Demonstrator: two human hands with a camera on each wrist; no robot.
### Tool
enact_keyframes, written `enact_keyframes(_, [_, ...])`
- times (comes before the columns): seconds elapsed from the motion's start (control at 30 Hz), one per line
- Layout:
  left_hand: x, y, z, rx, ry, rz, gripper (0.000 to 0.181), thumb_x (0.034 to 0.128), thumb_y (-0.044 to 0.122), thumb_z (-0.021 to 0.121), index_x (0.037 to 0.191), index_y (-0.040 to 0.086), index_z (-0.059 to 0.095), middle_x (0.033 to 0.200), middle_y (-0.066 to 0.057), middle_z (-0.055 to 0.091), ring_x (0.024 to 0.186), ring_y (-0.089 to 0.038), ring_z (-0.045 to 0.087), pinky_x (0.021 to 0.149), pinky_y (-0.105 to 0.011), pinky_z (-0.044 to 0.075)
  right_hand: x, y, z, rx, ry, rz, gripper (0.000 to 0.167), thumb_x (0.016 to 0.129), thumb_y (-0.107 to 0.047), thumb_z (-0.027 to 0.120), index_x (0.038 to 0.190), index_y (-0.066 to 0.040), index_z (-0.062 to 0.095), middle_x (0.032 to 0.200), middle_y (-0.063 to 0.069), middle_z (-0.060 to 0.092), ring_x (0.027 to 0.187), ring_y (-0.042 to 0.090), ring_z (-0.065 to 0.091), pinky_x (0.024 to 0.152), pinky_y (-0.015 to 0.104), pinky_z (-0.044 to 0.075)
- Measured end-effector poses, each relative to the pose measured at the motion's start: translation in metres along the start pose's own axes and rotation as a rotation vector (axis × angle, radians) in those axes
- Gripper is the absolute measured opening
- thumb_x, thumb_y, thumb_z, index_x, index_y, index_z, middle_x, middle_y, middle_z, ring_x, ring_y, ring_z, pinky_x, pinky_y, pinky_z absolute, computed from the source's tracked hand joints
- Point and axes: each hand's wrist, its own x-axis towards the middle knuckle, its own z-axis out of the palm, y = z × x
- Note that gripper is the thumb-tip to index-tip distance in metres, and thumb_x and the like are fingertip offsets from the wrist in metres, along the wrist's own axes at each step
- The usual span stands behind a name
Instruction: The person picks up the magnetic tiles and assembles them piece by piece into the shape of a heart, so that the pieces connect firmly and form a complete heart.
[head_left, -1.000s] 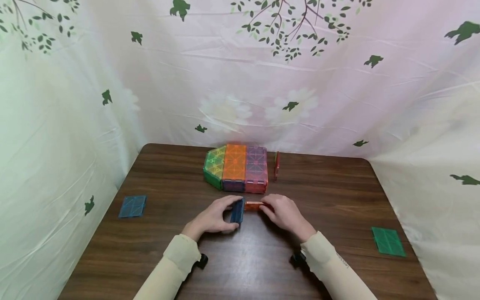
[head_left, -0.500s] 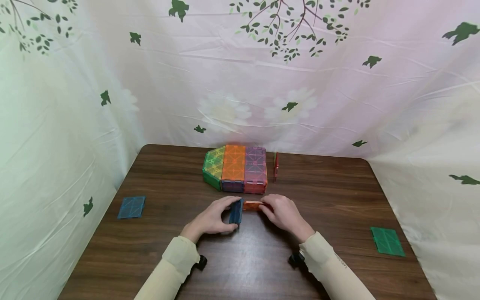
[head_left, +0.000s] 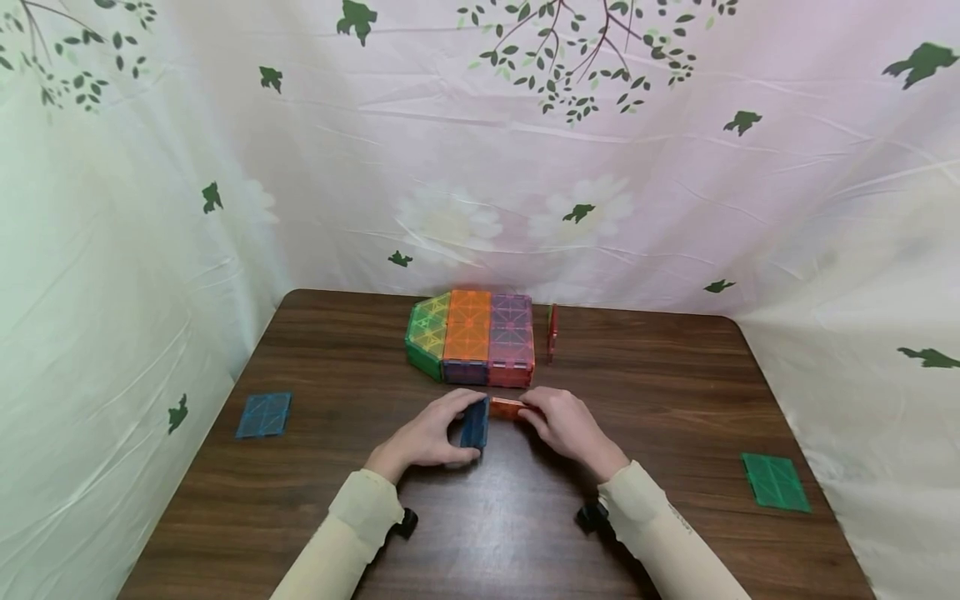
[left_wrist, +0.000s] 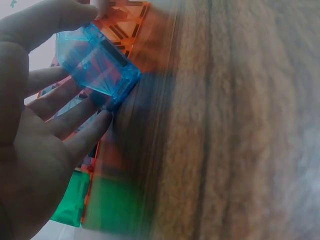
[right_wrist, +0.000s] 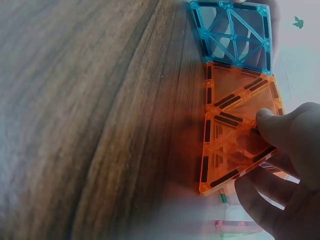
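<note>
In the head view my left hand (head_left: 427,433) holds a blue magnetic tile (head_left: 474,423) upright on the table, thumb at its near edge and fingers at its far edge. My right hand (head_left: 570,427) pinches an orange magnetic tile piece (head_left: 506,407) that also stands on edge, its face marked in triangles. In the right wrist view the orange piece (right_wrist: 232,130) meets the blue square tile (right_wrist: 232,35) along one edge, and the thumb (right_wrist: 272,125) lies on the orange face. The left wrist view shows the blue tile (left_wrist: 100,60) between the thumb and fingers.
Just behind the hands sits a low block of magnetic tiles (head_left: 468,325), green, orange and purple on top. A red tile (head_left: 553,333) stands upright to its right. One flat blue tile (head_left: 264,414) lies far left, a green tile (head_left: 776,482) far right. Fabric curtains (head_left: 480,167) surround the table.
The blue tile and my left hand have shifted slightly right, toward the orange piece. The orange piece has turned a little. Both hands keep their hold.
</note>
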Motion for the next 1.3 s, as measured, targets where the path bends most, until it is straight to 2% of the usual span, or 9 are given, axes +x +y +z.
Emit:
enact_keyframes(0.17, [0.001, 0.0, 0.001, 0.031, 0.004, 0.01, 0.09, 0.0858, 0.036, 0.089, 0.16, 0.015, 0.044, 0.156, -0.002, 0.049, 0.138, -0.019, 0.052, 0.111, -0.047, 0.048, -0.002, 0.003, -0.001, 0.007, -0.016, 0.018, 0.01, 0.099, -0.017, 0.075, 0.108, -0.014, 0.079, 0.101, -0.001, 0.076, 0.088, 0.014, 0.073, 0.077, 0.039, 0.062])
enact_keyframes(0.3, [-0.002, -0.001, -0.001, -0.002, 0.014, -0.003, 0.088, 0.0842, 0.034, 0.091, 0.158, 0.016, 0.048, 0.15, 0.0, 0.054, 0.132, -0.017, 0.055, 0.108, -0.045, 0.051, -0.008, 0.007, -0.007, 0.03, -0.018, 0.051, 0.017, 0.102, -0.027, 0.073, 0.114, -0.016, 0.077, 0.106, -0.002, 0.075, 0.093, 0.013, 0.072, 0.079, 0.038, 0.061])
enact_keyframes(0.47, [-0.009, -0.002, -0.006, -0.027, 0.026, -0.029, 0.088, 0.0807, 0.029, 0.095, 0.155, 0.015, 0.051, 0.143, 0.001, 0.057, 0.128, -0.017, 0.057, 0.107, -0.042, 0.052, -0.007, 0.022, -0.018, 0.071, 0.072, 0.146, 0.021, 0.104, -0.029, 0.069, 0.113, -0.011, 0.076, 0.105, 0.002, 0.075, 0.089, 0.015, 0.071, 0.077, 0.038, 0.06])
enact_keyframes(0.6, [-0.013, -0.003, -0.008, -0.03, 0.036, -0.036, 0.088, 0.0789, 0.028, 0.096, 0.153, 0.012, 0.053, 0.138, 0.001, 0.058, 0.124, -0.016, 0.058, 0.106, -0.042, 0.053, 0.007, 0.043, -0.032, 0.081, 0.144, 0.284, 0.025, 0.103, -0.027, 0.07, 0.115, -0.005, 0.072, 0.104, 0.009, 0.075, 0.089, 0.023, 0.071, 0.078, 0.044, 0.06])
enact_keyframes(0.77, [-0.017, -0.003, -0.009, -0.047, 0.043, -0.065, 0.086, 0.0778, 0.031, 0.097, 0.151, 0.016, 0.054, 0.134, 0.002, 0.058, 0.12, -0.015, 0.059, 0.105, -0.04, 0.054, 0.029, 0.067, -0.044, 0.104, 0.113, 0.443, 0.044, 0.104, -0.03, 0.067, 0.131, 0.004, 0.061, 0.116, 0.02, 0.069, 0.1, 0.034, 0.07, 0.087, 0.053, 0.058])
enact_keyframes(0.93, [-0.017, -0.003, -0.009, -0.076, 0.041, -0.079, 0.084, 0.076, 0.031, 0.098, 0.148, 0.019, 0.055, 0.132, 0.002, 0.058, 0.118, -0.016, 0.059, 0.105, -0.041, 0.054, 0.046, 0.084, -0.04, 0.105, 0.082, 0.526, 0.061, 0.103, -0.039, 0.066, 0.14, 0.008, 0.053, 0.125, 0.027, 0.064, 0.112, 0.042, 0.065, 0.096, 0.058, 0.054])
enact_keyframes(1.07, [-0.017, -0.003, -0.009, -0.093, 0.034, -0.096, 0.083, 0.0757, 0.033, 0.098, 0.146, 0.02, 0.055, 0.132, 0.002, 0.058, 0.119, -0.017, 0.059, 0.105, -0.042, 0.054, 0.056, 0.089, -0.03, 0.083, 0.073, 0.57, 0.068, 0.102, -0.044, 0.066, 0.141, 0.01, 0.052, 0.129, 0.031, 0.062, 0.12, 0.046, 0.059, 0.102, 0.06, 0.05])
enact_keyframes(1.2, [-0.018, -0.004, -0.009, -0.101, 0.033, -0.104, 0.083, 0.0766, 0.033, 0.097, 0.146, 0.019, 0.055, 0.132, 0.001, 0.057, 0.122, -0.018, 0.059, 0.104, -0.04, 0.055, 0.064, 0.091, -0.022, 0.055, 0.092, 0.616, 0.067, 0.099, -0.046, 0.068, 0.136, 0.009, 0.056, 0.118, 0.028, 0.066, 0.111, 0.043, 0.061, 0.097, 0.058, 0.052])
enact_keyframes(1.3, [-0.018, -0.004, -0.009, -0.118, 0.034, -0.11, 0.082, 0.0766, 0.031, 0.097, 0.146, 0.02, 0.055, 0.132, 0.002, 0.056, 0.122, -0.018, 0.059, 0.103, -0.037, 0.055, 0.07, 0.091, -0.02, 0.036, 0.112, 0.645, 0.059, 0.099, -0.045, 0.068, 0.129, 0.005, 0.061, 0.109, 0.023, 0.069, 0.098, 0.038, 0.064, 0.087, 0.054, 0.055])
